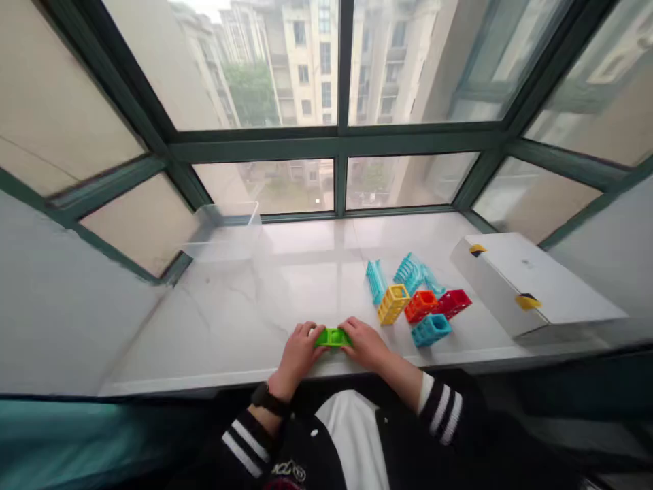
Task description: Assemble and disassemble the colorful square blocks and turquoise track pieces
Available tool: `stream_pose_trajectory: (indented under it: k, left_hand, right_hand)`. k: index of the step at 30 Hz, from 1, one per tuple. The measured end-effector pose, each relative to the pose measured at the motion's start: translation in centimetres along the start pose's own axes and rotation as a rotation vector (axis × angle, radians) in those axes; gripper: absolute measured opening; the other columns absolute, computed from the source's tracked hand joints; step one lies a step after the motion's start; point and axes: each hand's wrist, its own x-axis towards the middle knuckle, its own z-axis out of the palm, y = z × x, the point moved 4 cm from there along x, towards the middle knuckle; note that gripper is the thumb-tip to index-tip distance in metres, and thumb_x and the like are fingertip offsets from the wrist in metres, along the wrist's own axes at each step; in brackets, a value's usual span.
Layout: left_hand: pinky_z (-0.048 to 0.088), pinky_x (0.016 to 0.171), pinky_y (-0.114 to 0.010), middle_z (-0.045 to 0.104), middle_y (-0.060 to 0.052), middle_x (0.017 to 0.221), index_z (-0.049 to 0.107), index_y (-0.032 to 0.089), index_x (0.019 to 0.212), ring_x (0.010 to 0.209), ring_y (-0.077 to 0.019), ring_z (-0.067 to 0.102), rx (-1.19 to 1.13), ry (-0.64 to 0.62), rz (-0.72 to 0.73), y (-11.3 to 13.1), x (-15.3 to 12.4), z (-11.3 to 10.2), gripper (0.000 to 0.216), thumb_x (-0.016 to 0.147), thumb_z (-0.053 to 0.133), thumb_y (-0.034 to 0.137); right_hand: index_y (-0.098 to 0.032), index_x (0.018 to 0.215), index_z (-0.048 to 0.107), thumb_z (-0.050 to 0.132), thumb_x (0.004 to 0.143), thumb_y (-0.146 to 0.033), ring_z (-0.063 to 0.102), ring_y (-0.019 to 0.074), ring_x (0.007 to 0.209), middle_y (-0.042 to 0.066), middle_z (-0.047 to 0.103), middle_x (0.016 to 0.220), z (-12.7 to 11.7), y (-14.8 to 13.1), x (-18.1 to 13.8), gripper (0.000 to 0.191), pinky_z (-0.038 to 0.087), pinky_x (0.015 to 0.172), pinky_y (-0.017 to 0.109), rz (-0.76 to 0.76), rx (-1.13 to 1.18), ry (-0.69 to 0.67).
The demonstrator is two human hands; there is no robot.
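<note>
I'm seeing the left hand (297, 352) and right hand (368, 344) gripping a green block (332, 337) from both sides, with the fingers (307, 331) closed around its ends. The block is sitting near the front edge of the counter (219, 320). Just right of it, a yellow block (393, 304), orange block (421, 305), red block (454, 303) and blue block (431, 330) are lying close together, with teal pieces (415, 274) behind them. A white box (530, 282) is sitting further right, and a clear plastic bin (220, 231) is standing against the window (265, 184).
</note>
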Motion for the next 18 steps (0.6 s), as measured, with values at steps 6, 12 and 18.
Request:
stream_pose_trajectory:
  k: [6, 12, 18]
  left_hand:
    - [0.052, 0.099, -0.040, 0.067, -0.006, 0.124, 0.062, 0.030, 0.138, 0.117, -0.0281, 0.056, 0.018, 0.010, -0.113, -0.7, 1.4, -0.8, 0.044, 0.096, 0.073, 0.039]
    - [0.052, 0.085, -0.034, 0.062, -0.008, 0.123, 0.060, 0.037, 0.146, 0.111, -0.0271, 0.058, 0.111, -0.013, -0.197, -1.5, 4.6, -1.1, 0.050, 0.097, 0.071, 0.042]
    - [0.051, 0.087, -0.034, 0.070, -0.009, 0.116, 0.048, 0.033, 0.158, 0.113, -0.0289, 0.056, 0.157, -0.068, -0.114, -0.8, 8.6, -0.1, 0.055, 0.104, 0.059, 0.036]
  right_hand:
    - [-0.022, 0.130, 0.064, 0.074, 0.094, -0.031, 0.066, 0.0255, 0.111, 0.010, 0.065, 0.126, -0.1, 1.0, -0.3, 0.038, 0.050, 0.095, 0.033, 0.132, -0.022, 0.061]
    - [-0.029, 0.141, 0.062, 0.072, 0.096, -0.029, 0.069, 0.0215, 0.103, 0.007, 0.064, 0.127, 0.4, 2.6, -0.6, 0.047, 0.051, 0.088, 0.029, 0.207, 0.011, 0.099]
    - [-0.029, 0.146, 0.062, 0.068, 0.098, -0.032, 0.069, 0.0259, 0.108, 0.008, 0.071, 0.119, 0.5, 2.5, -0.6, 0.049, 0.050, 0.090, 0.032, 0.202, -0.026, 0.088]
